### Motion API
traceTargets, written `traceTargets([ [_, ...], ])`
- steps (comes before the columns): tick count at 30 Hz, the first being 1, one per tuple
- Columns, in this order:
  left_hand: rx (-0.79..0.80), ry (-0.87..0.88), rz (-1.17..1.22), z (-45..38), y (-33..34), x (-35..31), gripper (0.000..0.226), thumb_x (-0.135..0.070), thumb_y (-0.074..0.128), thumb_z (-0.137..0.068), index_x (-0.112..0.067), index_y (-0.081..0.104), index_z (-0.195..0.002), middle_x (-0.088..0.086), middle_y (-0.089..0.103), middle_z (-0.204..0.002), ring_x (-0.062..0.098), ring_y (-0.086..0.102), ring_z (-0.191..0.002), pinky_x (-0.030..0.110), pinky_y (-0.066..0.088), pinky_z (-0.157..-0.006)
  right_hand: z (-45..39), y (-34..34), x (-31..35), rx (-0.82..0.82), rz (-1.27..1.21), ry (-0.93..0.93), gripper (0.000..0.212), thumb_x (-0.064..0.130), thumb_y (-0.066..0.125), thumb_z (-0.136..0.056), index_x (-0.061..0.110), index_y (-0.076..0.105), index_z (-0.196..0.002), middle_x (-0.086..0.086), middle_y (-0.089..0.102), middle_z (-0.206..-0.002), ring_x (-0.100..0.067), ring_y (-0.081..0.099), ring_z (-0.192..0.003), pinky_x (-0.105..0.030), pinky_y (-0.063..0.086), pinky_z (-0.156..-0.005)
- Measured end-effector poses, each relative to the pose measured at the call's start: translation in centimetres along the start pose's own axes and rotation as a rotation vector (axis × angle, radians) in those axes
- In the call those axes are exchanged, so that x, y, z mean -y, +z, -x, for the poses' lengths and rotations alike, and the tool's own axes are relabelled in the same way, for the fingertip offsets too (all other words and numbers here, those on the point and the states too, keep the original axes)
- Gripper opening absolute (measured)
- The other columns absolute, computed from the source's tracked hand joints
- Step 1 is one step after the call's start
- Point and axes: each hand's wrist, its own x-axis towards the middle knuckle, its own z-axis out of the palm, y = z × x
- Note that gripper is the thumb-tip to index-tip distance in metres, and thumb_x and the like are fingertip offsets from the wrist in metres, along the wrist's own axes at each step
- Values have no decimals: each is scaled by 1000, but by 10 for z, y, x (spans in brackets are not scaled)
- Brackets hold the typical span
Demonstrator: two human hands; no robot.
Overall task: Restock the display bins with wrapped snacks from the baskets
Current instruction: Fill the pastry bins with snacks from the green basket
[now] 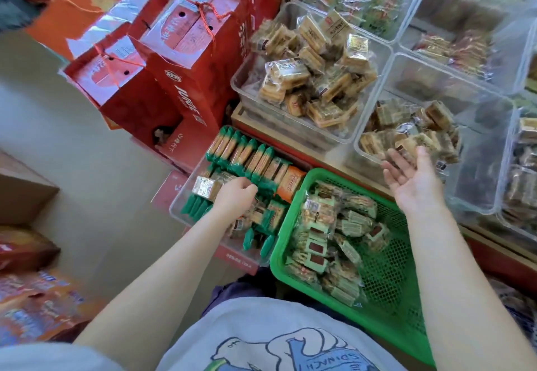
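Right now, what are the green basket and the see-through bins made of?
The green basket looks like moulded plastic: glossy, with a mesh of small holes. The clear display bins seem to be hard transparent plastic; snacks show through their shiny walls.

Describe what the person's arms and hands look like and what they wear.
Both arms are bare from the forearm down; no gloves, rings, watch or bracelets show on the left hand or the right hand. A light grey sleeve edge shows at the lower left. The light grey T-shirt has a blue line drawing and the printed word SPINACH.
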Motion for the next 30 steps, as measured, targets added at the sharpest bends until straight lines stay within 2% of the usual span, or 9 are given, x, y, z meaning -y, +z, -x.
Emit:
traceTargets([
  [3, 31, -34, -120, -2, 5, 22, 41, -30, 43, -102, -12, 55, -136, 5, 65, -102, 12, 61, -64, 26, 47, -53, 2, 8, -4, -83, -45, -5, 22, 33, 54, -103, 18, 56, -119, -4, 75, -111, -21, 75, -91, -27, 59, -68],
  [6, 13, -56, -172, -11, 6, 45, 37, -29, 45, -101, -15, 59, -133, 2, 66, -95, 14, 60, -58, 28, 48, -50, 19, 20, -14, -258, -39, -98, 22, 15, 50, -99, 11, 50, -121, -10, 69, -103, -16, 72, -64, -24, 55, -58],
  [9, -190, -56, -263, -18, 3, 61, 26, -22, 50, -98, -16, 61, -121, 8, 60, -117, 22, 60, -78, 33, 51, -54, 42, 43, -40, -272, 236, -226, 20, 6, 45, -93, 13, 49, -111, -8, 62, -89, -12, 58, -51, -24, 48, -49],
  [14, -245, -87, -465, -50, -9, 93, 77, -15, 67, -88, -28, 28, -154, 16, 22, -161, 38, 32, -141, 43, 53, -89, 55, 93, -119, 384, 1074, -223, 13, 15, 48, -101, 20, 59, -107, -4, 65, -98, -15, 65, -71, -31, 53, -63],
  [17, -151, -51, -608, -66, -10, 103, 87, -22, 69, -88, -35, 18, -157, 13, 13, -165, 41, 24, -144, 45, 56, -89, 47, 114, -165, 740, 1478, -36, 16, 31, 47, -104, 23, 60, -110, 2, 65, -106, -15, 70, -81, -31, 52, -65],
  [20, -160, 3, -690, -75, -19, 107, 74, -12, 66, -84, -28, 36, -150, 12, 35, -155, 38, 33, -137, 44, 55, -89, 43, 124, -198, 912, 1745, 27, 21, 33, 45, -104, 20, 59, -113, -1, 66, -106, -23, 69, -92, -37, 54, -76],
  [24, -225, 11, -429, -61, -36, 100, 27, -25, 66, -83, -20, 54, -107, -1, 62, -103, 18, 53, -90, 32, 47, -62, 45, 128, -215, 938, 1818, -8, 31, 32, 46, -103, 18, 57, -128, -3, 64, -117, -24, 66, -98, -40, 55, -81],
  [27, -178, -162, 137, -36, -42, 86, 41, -35, 57, -92, -15, 49, -127, -8, 53, -86, 7, 49, -70, 25, 38, -54, 48, 132, -215, 868, 1614, -84, 38, 34, 54, -100, 25, 47, -136, -1, 61, -125, -22, 64, -102, -44, 56, -87],
  [30, -60, -343, 474, -20, -37, 80, 49, -43, 48, -97, -15, 47, -138, -2, 60, -105, 10, 60, -78, 27, 45, -58, 55, 138, -203, 883, 1357, -141, 72, 51, 69, -88, 37, 31, -148, 7, 48, -140, -14, 54, -117, -38, 50, -96],
])
